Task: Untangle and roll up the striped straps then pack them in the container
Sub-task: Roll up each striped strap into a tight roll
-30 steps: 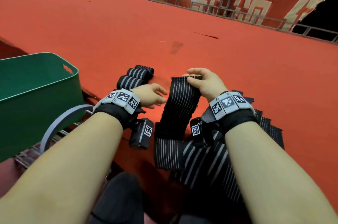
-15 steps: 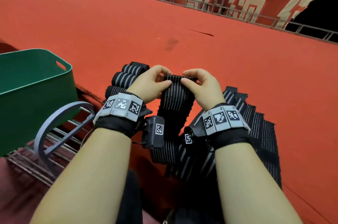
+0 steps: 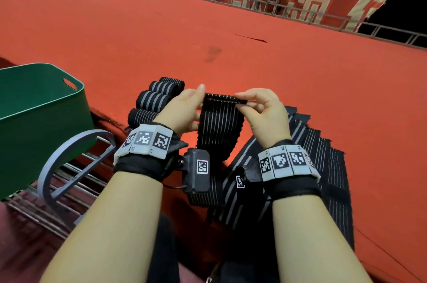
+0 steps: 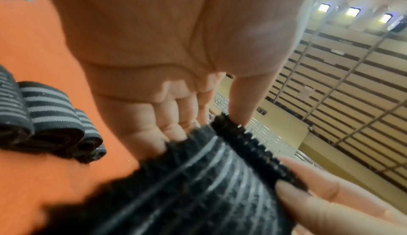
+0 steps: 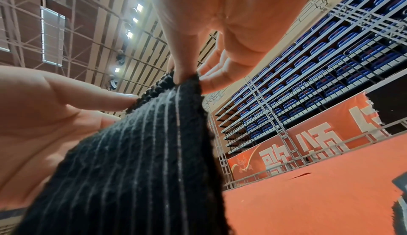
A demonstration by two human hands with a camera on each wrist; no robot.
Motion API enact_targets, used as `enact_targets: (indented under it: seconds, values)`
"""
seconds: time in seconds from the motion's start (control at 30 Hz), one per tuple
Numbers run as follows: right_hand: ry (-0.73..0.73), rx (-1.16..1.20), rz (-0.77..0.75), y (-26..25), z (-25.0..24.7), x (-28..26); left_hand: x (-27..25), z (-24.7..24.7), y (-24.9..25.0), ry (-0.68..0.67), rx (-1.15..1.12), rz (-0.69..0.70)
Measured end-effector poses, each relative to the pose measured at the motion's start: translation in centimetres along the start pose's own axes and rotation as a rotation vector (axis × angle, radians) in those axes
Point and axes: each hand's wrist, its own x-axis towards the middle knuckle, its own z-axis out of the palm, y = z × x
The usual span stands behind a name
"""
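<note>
With the left hand [image 3: 184, 107] and right hand [image 3: 263, 109] each pinching a top corner of the strap [image 3: 219, 130], roll that edge down tightly, keeping its sides aligned.

Both arms are bare. Each wrist wears a black band [image 3: 141, 164] with a row of grey blocks [image 3: 285, 162] showing black-and-white square codes. A small black camera box [image 3: 196, 173] with one more code hangs under each wrist.
</note>
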Motion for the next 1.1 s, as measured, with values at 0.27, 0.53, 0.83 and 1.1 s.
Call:
enact_targets:
  seconds: [0.27,0.53,0.83,1.1]
  values:
    - [-0.088,0.03,0.053,0.3,-0.1,-0.2,0.2,-0.5,-0.3,-0.004,-0.003,0.045]
    - [-0.136,0.104,0.256,1.0,0.2,-0.5,0.0,-0.4,-0.3,-0.034,0.055,0.165]
    - [-0.026,0.092,0.149,0.5,0.2,-0.7,0.0,-0.2,-0.1,0.033,-0.026,0.057]
    - [-0.05,0.186,0.13,-0.1,0.1,-0.8,-0.7,-0.6,0.2,-0.059,0.13,0.154]
